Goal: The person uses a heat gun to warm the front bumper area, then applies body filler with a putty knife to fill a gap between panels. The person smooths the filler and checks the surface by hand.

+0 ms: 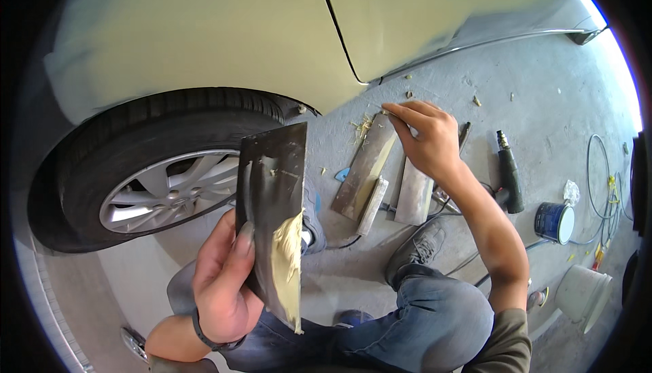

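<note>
Showing pale-yellow-coated car panel [204, 40] at 12 o'clock, black-tyred silver-spoked wheel [176, 196] at 9. Gripping dark flat rectangular plate [268, 179], pale-yellow paste [285, 257] on lower right edge, in left hand [227, 281] near centre toward 8, thumb on face. Bending fingers of right hand [431, 135] at 2, by upper end of grey paste-streaked flat plate [360, 169] at 3; gripping or just overlapping, cannot tell. Standing further out near 3: dark-blue round tin [549, 221]

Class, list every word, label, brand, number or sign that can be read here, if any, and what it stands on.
No text can be read clearly.
Blue can: its label's marks are too small and blurred.
Wheel hub: too small to tell any mark.
Dark plate in the left hand: no lettering seen.
</note>
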The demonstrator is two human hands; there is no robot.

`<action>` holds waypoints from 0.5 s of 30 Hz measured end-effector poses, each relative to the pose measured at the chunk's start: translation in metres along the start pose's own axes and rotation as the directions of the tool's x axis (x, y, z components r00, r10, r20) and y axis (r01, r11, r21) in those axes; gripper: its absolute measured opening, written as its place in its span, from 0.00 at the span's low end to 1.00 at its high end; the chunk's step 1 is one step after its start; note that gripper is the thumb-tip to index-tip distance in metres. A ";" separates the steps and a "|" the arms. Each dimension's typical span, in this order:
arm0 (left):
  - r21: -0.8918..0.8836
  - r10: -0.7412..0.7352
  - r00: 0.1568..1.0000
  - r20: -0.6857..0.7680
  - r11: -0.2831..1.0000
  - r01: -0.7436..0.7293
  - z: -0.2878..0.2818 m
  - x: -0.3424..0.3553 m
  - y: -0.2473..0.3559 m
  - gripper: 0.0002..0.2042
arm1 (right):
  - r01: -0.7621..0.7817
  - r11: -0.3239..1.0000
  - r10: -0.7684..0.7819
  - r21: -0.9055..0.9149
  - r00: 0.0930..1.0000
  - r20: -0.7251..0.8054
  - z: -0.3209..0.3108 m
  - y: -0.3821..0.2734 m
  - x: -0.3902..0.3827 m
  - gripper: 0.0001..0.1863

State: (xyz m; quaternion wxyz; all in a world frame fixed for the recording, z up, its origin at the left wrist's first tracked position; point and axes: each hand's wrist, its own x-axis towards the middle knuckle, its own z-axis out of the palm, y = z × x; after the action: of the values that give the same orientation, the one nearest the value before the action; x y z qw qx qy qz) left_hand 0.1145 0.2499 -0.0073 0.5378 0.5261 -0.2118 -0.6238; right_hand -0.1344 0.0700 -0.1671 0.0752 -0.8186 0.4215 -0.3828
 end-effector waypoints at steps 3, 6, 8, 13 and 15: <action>0.017 0.071 0.990 0.119 0.997 -0.073 0.000 0.001 -0.007 0.21 | -0.539 0.610 0.501 0.581 0.830 0.245 -0.044 -0.036 -0.009 0.08; 0.042 0.050 0.964 0.262 0.997 -0.063 0.003 0.000 -0.014 0.21 | -0.458 0.035 0.427 0.888 0.810 0.401 -0.080 -0.072 -0.017 0.16; -0.012 0.053 0.939 0.339 0.999 -0.052 0.006 0.000 -0.014 0.20 | -0.507 0.005 0.273 0.862 0.830 0.487 -0.099 -0.098 -0.021 0.22; 0.081 0.385 0.846 0.369 0.893 -0.442 0.005 -0.005 -0.006 0.16 | -0.546 0.585 0.512 0.600 0.822 0.249 -0.150 -0.130 -0.008 0.26; 0.157 0.435 0.783 0.445 0.823 -0.546 0.005 -0.014 -0.010 0.16 | -0.179 0.904 0.226 0.388 0.971 -0.079 -0.169 -0.135 -0.007 0.28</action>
State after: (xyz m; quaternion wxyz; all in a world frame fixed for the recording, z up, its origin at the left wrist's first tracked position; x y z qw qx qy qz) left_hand 0.1032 0.2641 -0.0081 0.5500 0.3868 -0.5305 -0.5162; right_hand -0.1683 0.1940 0.0065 0.2451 -0.7155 0.4263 -0.4962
